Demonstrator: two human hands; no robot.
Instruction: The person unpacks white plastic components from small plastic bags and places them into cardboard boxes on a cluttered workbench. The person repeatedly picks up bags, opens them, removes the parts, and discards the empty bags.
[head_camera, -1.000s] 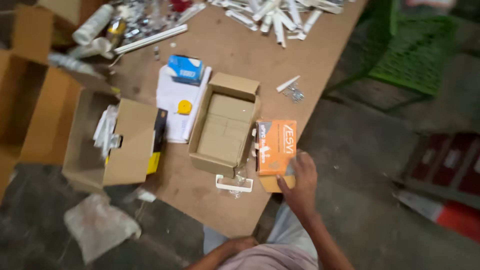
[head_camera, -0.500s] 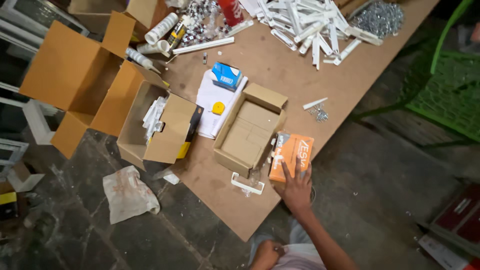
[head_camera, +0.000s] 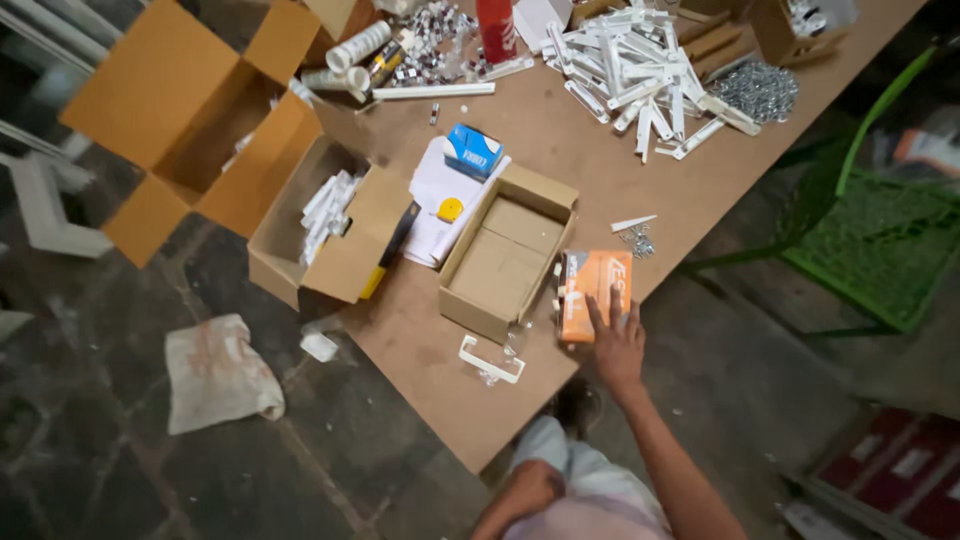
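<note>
Near the table's (head_camera: 420, 370) front edge, our right hand (head_camera: 618, 345) lies flat on the orange box (head_camera: 590, 293), fingers spread loosely across its lower end, clamping nothing. We see the box running long toward twelve o'clock from the fingertips, just beside the open cardboard box (head_camera: 505, 255) at nine. Our left hand (head_camera: 535, 488) hangs low by the lap, well apart, its fingers unreadable.
</note>
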